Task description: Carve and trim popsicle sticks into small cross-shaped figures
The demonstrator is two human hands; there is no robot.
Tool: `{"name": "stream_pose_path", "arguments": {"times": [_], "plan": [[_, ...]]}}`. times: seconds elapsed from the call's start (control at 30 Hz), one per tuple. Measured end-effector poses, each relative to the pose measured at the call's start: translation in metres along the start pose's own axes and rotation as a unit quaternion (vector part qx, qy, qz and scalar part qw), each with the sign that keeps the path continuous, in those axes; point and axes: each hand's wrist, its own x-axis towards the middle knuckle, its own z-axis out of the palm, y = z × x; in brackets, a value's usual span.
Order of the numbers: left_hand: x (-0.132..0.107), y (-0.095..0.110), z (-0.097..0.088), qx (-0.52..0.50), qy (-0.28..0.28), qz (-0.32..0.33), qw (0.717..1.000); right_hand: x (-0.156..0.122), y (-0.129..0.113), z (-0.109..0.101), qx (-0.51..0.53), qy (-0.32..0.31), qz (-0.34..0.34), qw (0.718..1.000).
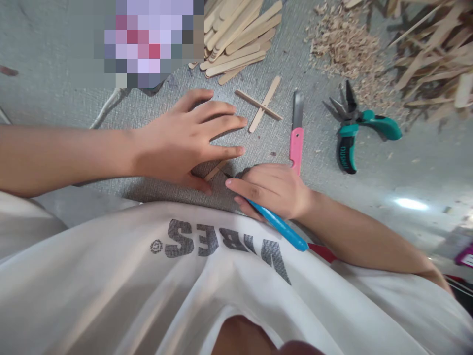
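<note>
My left hand (203,130) rests on the grey surface with its fingers spread. Between its thumb and index finger lies a small wooden stick (216,170), partly covered by the hand. My right hand (275,190) is closed around a slim blue-handled tool (283,228), whose thin dark tip points at the stick; the tip's exact kind is too small to tell. Just beyond my right hand lies a pink-handled knife (296,130), its grey blade pointing away. Two craft sticks (263,105) lie crossed ahead of my left fingertips.
Teal-and-black pliers (349,125) lie with jaws apart on the right. A heap of craft sticks (240,39) is at the top, wood shavings (345,44) are beside it, and split wood pieces (439,59) fill the far right. A pale cable (107,108) runs behind my left forearm.
</note>
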Motion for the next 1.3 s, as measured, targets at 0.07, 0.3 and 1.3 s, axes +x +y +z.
{"name": "stream_pose_path", "arguments": {"times": [0.07, 0.3, 1.3], "plan": [[0.0001, 0.0003, 0.0013, 0.006, 0.002, 0.001, 1.000, 0.0009, 0.0000, -0.0009, 0.005, 0.001, 0.002, 1.000], [0.0016, -0.0010, 0.0032, 0.056, -0.004, 0.015, 0.998, -0.0046, 0.0019, 0.0010, 0.018, 0.003, 0.000, 1.000], [0.0042, 0.0021, -0.0015, 0.093, 0.001, 0.034, 0.995, -0.0078, -0.0018, -0.0018, 0.031, -0.068, 0.020, 0.997]]}}
